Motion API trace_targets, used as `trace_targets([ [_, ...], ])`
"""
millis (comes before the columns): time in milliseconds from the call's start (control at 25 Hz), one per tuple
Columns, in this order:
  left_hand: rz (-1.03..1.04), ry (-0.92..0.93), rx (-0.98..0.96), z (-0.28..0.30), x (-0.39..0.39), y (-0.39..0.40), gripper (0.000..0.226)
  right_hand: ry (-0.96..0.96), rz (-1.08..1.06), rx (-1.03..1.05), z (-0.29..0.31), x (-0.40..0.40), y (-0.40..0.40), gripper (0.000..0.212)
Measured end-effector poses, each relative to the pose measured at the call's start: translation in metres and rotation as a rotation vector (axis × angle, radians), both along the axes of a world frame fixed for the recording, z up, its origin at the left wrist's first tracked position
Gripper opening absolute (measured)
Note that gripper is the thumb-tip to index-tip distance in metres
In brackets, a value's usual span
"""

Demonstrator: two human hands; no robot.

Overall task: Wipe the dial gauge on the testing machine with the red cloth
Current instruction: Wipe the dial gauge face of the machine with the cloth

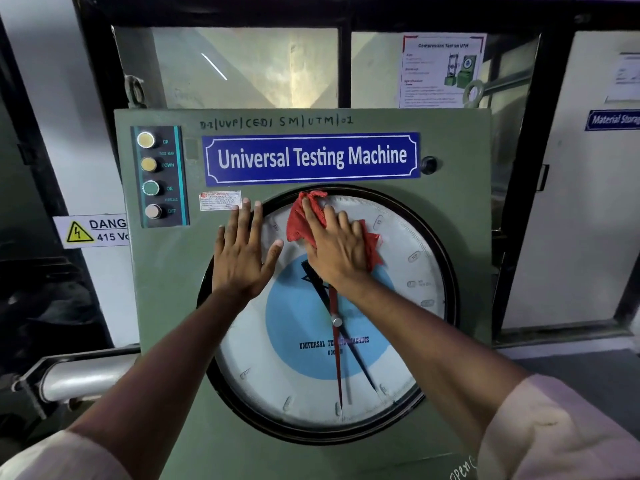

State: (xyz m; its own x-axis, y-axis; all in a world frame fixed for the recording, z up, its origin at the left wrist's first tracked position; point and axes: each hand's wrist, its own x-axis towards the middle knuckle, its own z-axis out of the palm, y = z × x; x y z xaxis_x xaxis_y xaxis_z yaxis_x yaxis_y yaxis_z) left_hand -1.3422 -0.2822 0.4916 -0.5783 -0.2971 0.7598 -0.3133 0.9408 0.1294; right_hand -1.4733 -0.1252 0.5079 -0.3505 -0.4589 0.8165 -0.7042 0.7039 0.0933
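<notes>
A large round dial gauge (408, 282) with a black rim, white scale and light blue centre fills the green front of the testing machine (166, 306). My right hand (337, 247) lies flat on a crumpled red cloth (299, 220), pressing it against the upper part of the gauge glass. My left hand (242, 251) rests flat with fingers spread on the machine panel and the gauge's upper left rim, holding nothing. A red pointer and a black pointer hang down from the hub (336, 321).
A blue "Universal Testing Machine" nameplate (311, 157) sits above the gauge. A column of push buttons (152, 174) stands at the upper left of the panel. A yellow danger sign (91, 232) is at the left, a metal pipe (86, 375) below it.
</notes>
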Motion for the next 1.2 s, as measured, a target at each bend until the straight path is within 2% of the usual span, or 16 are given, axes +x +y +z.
trace_targets([
  [120,-0.009,-0.011,0.013,0.002,0.002,0.000,0.078,-0.040,-0.083,-0.060,0.003,-0.021,0.025,0.087],
  [280,-0.026,-0.049,0.031,0.004,0.008,0.001,0.076,-0.268,-0.192,-0.261,-0.026,-0.038,0.065,0.081],
  [440,-0.007,-0.086,0.052,0.005,0.015,0.006,0.076,-0.388,-0.233,-0.273,-0.040,-0.041,0.098,0.080],
  [520,0.013,-0.119,0.038,0.006,0.021,0.011,0.077,-0.384,-0.204,-0.291,-0.031,-0.035,0.107,0.081],
  [720,0.105,-0.126,-0.012,0.008,0.059,0.039,0.078,-0.339,-0.024,-0.235,0.002,0.002,0.107,0.076],
  [880,0.226,-0.128,-0.008,0.006,0.124,0.059,0.082,-0.331,0.144,-0.132,0.016,0.051,0.087,0.078],
  [1200,0.620,-0.171,0.077,-0.023,0.358,0.082,0.084,-0.283,0.598,0.051,-0.003,0.232,0.003,0.084],
])
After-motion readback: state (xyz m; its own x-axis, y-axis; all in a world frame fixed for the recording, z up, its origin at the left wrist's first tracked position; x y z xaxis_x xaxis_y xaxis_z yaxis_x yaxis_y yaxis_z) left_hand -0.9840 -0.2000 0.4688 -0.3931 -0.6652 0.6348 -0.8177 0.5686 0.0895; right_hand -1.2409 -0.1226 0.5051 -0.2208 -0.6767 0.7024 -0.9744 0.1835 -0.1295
